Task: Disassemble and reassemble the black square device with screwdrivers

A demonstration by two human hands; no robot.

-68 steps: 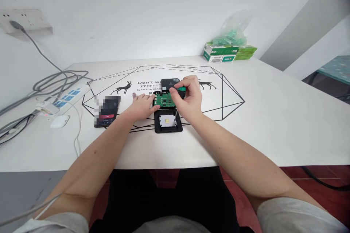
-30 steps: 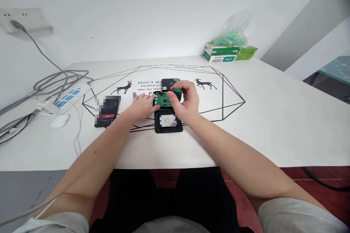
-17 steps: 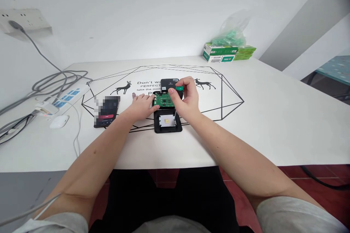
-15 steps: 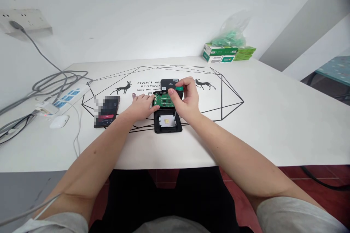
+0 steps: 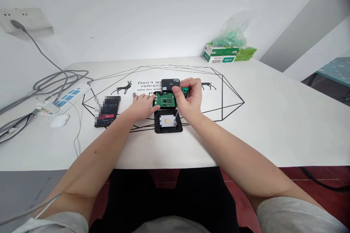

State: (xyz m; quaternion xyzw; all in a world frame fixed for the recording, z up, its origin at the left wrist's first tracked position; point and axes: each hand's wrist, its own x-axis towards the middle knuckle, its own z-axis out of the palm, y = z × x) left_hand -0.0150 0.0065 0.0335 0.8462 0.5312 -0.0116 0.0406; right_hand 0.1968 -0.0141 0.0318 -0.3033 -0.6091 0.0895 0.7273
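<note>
While your right hand (image 5: 190, 99) had its thumb and fingers wrapped firmly around a green-handled screwdriver (image 5: 185, 90), the tool's thin shaft slanted from that grip down toward you, over the right side of a square black cover (image 5: 158, 128). Whether its tip touched the cover could not be told. Inside the cover lay a pale metal plate (image 5: 172, 121) with a gold-coloured square. Just beyond it, left of the right-hand grip, sat a green circuit board (image 5: 165, 100); your left hand (image 5: 140, 107) lay palm down, fingers extended and loosely spread, its thumb and fingertips at the board's left edge without closing around it. Beyond the board, ahead and left of the right-hand grip, was a black labelled device (image 5: 170, 84). Left of your left hand lay a smartphone (image 5: 112, 105), then farther out a white rounded case (image 5: 60, 121) and a power strip (image 5: 69, 97). Well beyond the right-hand grip, to its right, stood green-and-white boxes (image 5: 221, 51) under a clear plastic bag (image 5: 232, 36).
</note>
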